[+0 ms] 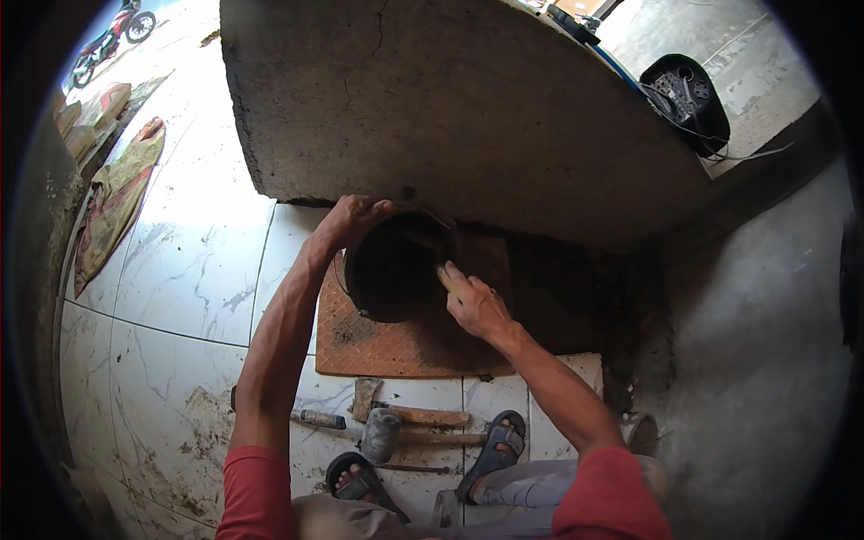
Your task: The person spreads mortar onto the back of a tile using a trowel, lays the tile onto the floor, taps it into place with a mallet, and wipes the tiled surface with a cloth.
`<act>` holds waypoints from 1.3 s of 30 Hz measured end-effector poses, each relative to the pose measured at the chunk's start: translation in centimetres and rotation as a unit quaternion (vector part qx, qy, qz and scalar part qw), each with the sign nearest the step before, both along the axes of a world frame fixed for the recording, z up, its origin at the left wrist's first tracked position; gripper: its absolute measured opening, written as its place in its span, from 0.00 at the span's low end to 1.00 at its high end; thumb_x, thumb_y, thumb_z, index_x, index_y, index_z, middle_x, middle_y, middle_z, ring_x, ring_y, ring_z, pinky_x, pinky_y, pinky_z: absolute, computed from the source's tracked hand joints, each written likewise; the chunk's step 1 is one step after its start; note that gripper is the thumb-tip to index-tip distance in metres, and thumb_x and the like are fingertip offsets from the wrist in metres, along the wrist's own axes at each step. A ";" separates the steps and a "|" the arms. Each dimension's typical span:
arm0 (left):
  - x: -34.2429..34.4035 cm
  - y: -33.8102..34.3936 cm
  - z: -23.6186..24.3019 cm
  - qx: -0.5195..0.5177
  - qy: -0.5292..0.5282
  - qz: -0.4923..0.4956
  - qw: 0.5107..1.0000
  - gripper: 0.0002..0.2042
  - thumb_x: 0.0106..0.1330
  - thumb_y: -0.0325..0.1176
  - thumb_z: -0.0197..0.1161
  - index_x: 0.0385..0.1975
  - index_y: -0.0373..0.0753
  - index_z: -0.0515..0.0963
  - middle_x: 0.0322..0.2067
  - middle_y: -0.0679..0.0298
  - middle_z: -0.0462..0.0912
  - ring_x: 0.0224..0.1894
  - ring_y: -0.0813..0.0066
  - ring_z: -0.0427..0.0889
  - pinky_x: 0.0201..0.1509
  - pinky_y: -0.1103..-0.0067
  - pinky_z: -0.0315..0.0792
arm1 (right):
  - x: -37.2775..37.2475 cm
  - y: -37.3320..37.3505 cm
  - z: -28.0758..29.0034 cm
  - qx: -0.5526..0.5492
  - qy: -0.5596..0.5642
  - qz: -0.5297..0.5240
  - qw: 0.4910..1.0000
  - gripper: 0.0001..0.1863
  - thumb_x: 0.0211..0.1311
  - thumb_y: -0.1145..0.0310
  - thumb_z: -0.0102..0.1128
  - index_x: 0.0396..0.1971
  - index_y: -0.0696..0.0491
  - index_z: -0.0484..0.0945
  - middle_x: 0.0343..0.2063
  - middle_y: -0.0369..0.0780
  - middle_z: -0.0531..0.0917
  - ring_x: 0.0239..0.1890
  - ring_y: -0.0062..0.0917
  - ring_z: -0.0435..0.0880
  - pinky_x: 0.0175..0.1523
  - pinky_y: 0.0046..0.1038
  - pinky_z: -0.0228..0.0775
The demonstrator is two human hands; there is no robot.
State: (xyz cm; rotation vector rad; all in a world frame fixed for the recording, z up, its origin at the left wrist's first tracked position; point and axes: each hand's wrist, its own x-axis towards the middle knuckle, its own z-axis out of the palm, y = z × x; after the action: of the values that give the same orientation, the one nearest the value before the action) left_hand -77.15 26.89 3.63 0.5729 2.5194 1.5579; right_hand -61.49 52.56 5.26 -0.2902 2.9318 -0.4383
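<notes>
My left hand [358, 218] grips the upper left rim of a dark round bucket [378, 301], which is tilted over a rusty orange-brown textured board [346, 353] on the floor. My right hand [477, 306] is closed on a yellowish tool handle [447, 275] at the bucket's right side; the tool's far end is in the shadowed interior, too dark to make out. Between my sandalled feet and the board lie a wooden-handled hatchet [427, 416], a grey-headed mallet [382, 436], a grey-handled hand tool [321, 419] and a thin metal rod [421, 469].
A concrete block [468, 108] stands just beyond the bucket, with a black tray of small items [684, 99] on its right edge. A grey wall [756, 324] is at the right. White tiles [180, 270] extend left toward dirty sacks [121, 198] and a parked motorbike [108, 45].
</notes>
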 end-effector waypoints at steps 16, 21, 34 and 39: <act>0.0 -0.2 -0.5 -0.002 0.034 -0.023 0.999 0.22 0.70 0.49 0.54 0.42 0.33 0.80 0.28 0.50 0.83 0.32 0.64 0.82 0.40 0.69 0.74 | -1.7 0.7 0.0 -0.035 -0.012 0.001 0.999 0.29 0.60 0.64 0.49 0.63 0.49 0.63 0.38 0.60 0.79 0.42 0.57 0.79 0.50 0.49 0.72; 0.0 -0.2 0.3 -0.046 0.019 -0.047 0.998 0.22 0.69 0.49 0.54 0.43 0.33 0.80 0.31 0.49 0.83 0.34 0.62 0.83 0.42 0.69 0.74 | -2.0 1.4 -2.9 -0.025 -0.056 0.042 0.997 0.30 0.61 0.65 0.48 0.65 0.43 0.59 0.40 0.60 0.79 0.42 0.58 0.79 0.50 0.49 0.72; -0.6 0.1 -0.6 -0.032 0.025 -0.039 0.998 0.23 0.69 0.51 0.54 0.37 0.31 0.79 0.24 0.51 0.79 0.27 0.65 0.77 0.36 0.66 0.71 | -2.0 0.4 -1.9 -0.042 0.021 0.005 0.999 0.29 0.61 0.66 0.49 0.65 0.43 0.61 0.36 0.60 0.79 0.41 0.57 0.79 0.49 0.49 0.73; -0.1 -0.4 -0.4 -0.016 0.048 -0.045 0.998 0.24 0.69 0.51 0.54 0.37 0.31 0.80 0.24 0.49 0.80 0.27 0.64 0.78 0.36 0.66 0.71 | -0.5 0.6 -4.2 0.047 -0.071 0.023 0.996 0.32 0.61 0.65 0.51 0.66 0.43 0.58 0.40 0.58 0.79 0.42 0.53 0.80 0.48 0.47 0.74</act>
State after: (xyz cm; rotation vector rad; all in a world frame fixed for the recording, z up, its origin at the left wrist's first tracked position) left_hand -77.27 26.54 3.27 0.7644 2.5423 1.4909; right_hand -61.95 53.16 1.10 -0.3001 2.7906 -0.2992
